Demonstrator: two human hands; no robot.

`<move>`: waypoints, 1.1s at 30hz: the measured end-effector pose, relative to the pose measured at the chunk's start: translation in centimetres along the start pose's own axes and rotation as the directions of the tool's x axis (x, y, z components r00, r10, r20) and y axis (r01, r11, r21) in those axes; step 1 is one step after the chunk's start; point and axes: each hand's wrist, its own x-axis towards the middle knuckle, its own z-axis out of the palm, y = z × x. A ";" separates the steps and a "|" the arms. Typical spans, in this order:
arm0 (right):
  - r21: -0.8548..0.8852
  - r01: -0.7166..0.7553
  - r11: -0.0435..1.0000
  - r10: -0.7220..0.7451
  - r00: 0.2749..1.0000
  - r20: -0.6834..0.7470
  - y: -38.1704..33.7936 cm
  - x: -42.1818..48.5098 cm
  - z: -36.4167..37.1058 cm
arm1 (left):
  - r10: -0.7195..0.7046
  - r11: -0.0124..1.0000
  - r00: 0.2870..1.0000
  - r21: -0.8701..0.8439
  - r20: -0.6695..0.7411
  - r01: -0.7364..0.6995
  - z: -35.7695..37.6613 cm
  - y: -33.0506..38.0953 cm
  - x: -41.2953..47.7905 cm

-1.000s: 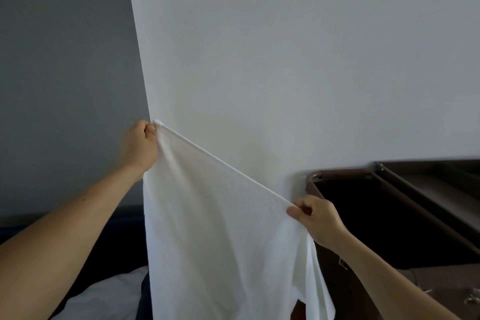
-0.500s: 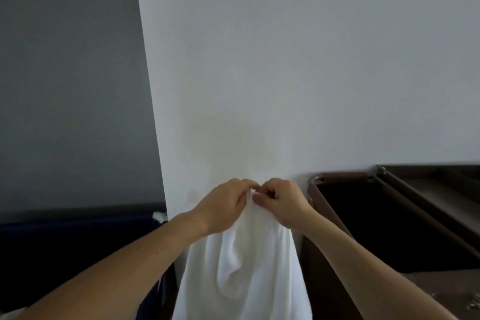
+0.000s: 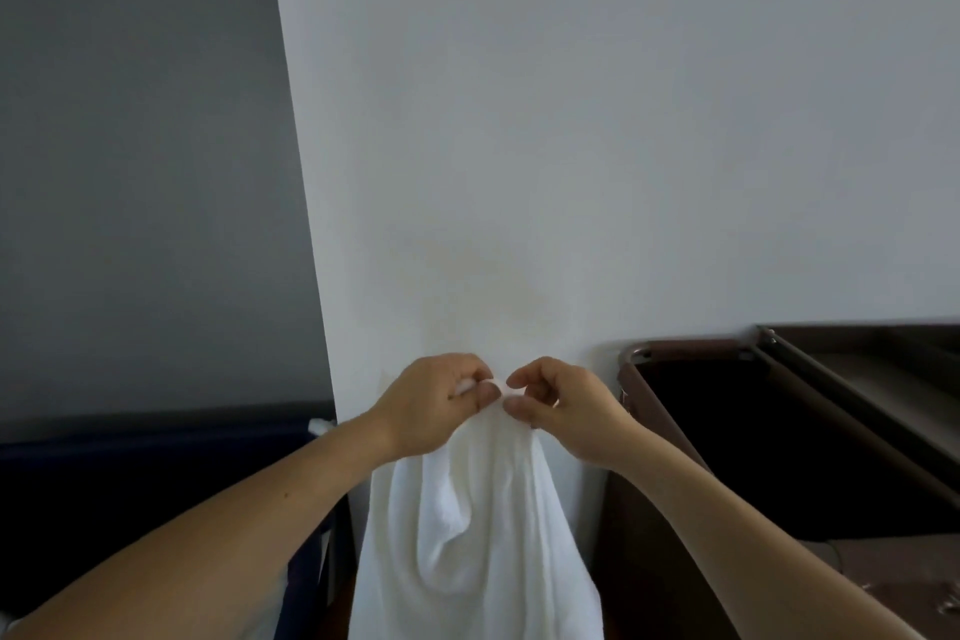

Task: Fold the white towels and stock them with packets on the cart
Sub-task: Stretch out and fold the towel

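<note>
Both hands were raised close together in front of a white wall [image 3: 597, 120]. The left hand [image 3: 436, 405] pinched the top corners of the white towel [image 3: 478, 525] between thumb and curled fingers. The right hand [image 3: 563, 411], just beside it on the right, had its thumb and fingers curled on the towel's upper edge. The towel hung down from both hands in loose, doubled folds, near the centre of the view. A brown cart [image 3: 639, 353] with a dark open bin stood to the right, against the wall.
</note>
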 end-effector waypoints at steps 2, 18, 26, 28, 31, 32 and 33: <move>-0.019 -0.016 1.000 0.014 0.998 -0.056 0.7 -0.4 0.5 | -0.001 1.000 0.997 0.007 -0.082 0.001 -0.9 0.5 0.9; -0.145 -0.210 0.967 0.183 0.967 -0.179 3.5 -1.5 2.1 | 0.086 0.992 0.943 0.110 -0.322 -0.053 -3.9 4.1 4.4; -0.265 -0.352 0.897 0.331 0.936 -0.123 8.5 -4.1 1.7 | -0.091 0.973 0.886 0.149 -0.455 0.176 -6.4 0.9 6.0; -0.293 -0.359 0.886 0.329 0.933 -0.149 9.1 -4.6 1.2 | -0.124 0.965 0.877 0.149 -0.464 0.215 -6.4 -0.1 5.9; -0.357 -0.398 0.845 0.327 0.913 -0.245 9.9 -5.5 -0.2 | -0.161 0.953 0.859 0.151 -0.485 0.264 -6.7 -1.2 5.7; -0.376 -0.408 0.832 0.320 0.906 -0.276 10.2 -5.7 -0.7 | -0.172 0.948 0.856 0.155 -0.488 0.279 -6.9 -1.7 5.7; -0.375 -0.415 0.829 0.316 0.900 -0.300 10.5 -5.8 -1.1 | -0.182 0.945 0.853 0.152 -0.489 0.289 -7.0 -2.1 5.6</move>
